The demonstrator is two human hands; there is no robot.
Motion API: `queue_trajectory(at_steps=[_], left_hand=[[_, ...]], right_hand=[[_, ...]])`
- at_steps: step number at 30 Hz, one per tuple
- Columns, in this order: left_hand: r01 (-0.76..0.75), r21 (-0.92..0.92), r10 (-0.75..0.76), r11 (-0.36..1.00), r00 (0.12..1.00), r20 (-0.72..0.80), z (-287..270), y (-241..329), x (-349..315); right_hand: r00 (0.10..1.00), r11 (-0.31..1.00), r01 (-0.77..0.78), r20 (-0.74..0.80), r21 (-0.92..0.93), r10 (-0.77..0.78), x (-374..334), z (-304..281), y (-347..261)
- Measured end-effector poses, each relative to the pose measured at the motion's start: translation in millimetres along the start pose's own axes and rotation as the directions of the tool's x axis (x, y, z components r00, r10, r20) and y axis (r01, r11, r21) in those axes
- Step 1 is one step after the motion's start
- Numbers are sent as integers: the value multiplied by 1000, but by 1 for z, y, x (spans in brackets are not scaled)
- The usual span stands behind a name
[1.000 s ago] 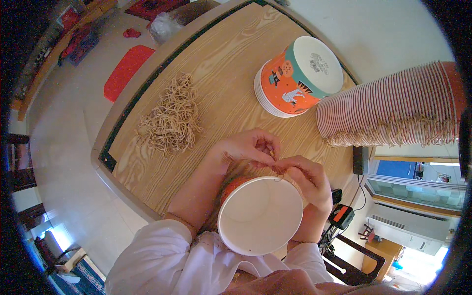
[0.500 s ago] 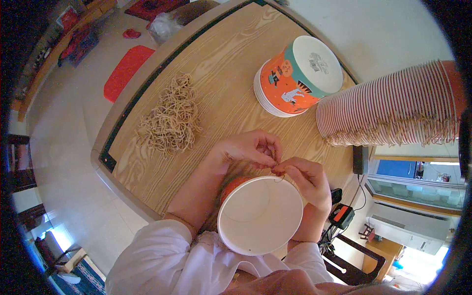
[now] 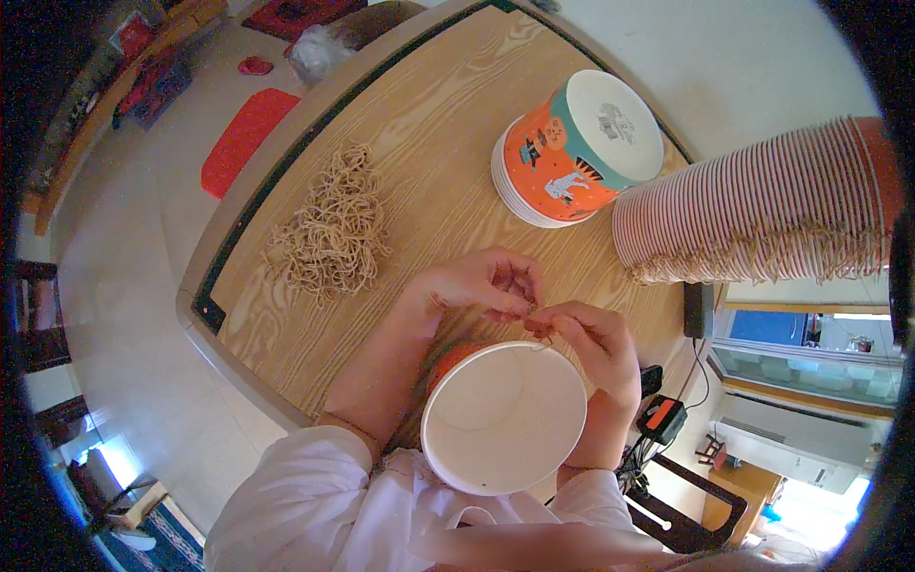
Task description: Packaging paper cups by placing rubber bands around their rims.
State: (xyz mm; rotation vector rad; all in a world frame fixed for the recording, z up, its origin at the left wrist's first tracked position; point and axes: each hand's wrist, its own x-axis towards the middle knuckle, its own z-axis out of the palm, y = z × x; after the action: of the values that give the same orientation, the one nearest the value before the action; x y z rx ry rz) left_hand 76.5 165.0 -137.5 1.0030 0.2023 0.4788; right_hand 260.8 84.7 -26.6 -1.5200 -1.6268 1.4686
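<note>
A white-lined paper bucket (image 3: 503, 419) with an orange outside lies tilted against my body, its open mouth facing up toward me. Just beyond its rim, my left hand (image 3: 488, 286) has thumb and fingers pinched together. Close beside it, almost touching fingertip to fingertip, my right hand (image 3: 596, 348) pinches too. A thin tan string (image 3: 541, 347) shows at the rim under the right fingers; most of it is hidden by the hands. To the left lies a loose heap of tan strings (image 3: 335, 229) on the wooden table (image 3: 429, 124).
Beyond my hands stands an upside-down stack of orange and teal paper buckets (image 3: 572, 153). A long stack of nested buckets (image 3: 753, 205) lies on its side at the right, string ends sticking out along it. Black adapters and cables (image 3: 662, 418) are at the right edge.
Both hands have shifted very slightly at the bucket's rim, the left a little up and left. The bucket and the stacks stay where they were.
</note>
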Motion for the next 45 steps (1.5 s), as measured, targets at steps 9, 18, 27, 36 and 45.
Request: queue_trajectory(at_steps=[9,18,27,36,45], left_hand=[[24,33,-23,999,999,-42,1,12,-3],[34,-86,-40,996,997,-70,-4,5,-4],[54,61,-56,997,998,29,-1,9,0],[-31,108,26,994,999,43,-3,-2,5],[94,75,-87,993,992,-93,-4,8,-5]], right_hand=[[998,995,56,-23,-78,-58,-2,-5,3],[997,997,72,4,-11,-72,-5,-3,-1],[997,997,75,13,-28,-74,-3,-3,1],[998,997,55,-6,-59,-55,-5,-3,2],[996,996,80,40,-50,-78,-4,-8,5]])
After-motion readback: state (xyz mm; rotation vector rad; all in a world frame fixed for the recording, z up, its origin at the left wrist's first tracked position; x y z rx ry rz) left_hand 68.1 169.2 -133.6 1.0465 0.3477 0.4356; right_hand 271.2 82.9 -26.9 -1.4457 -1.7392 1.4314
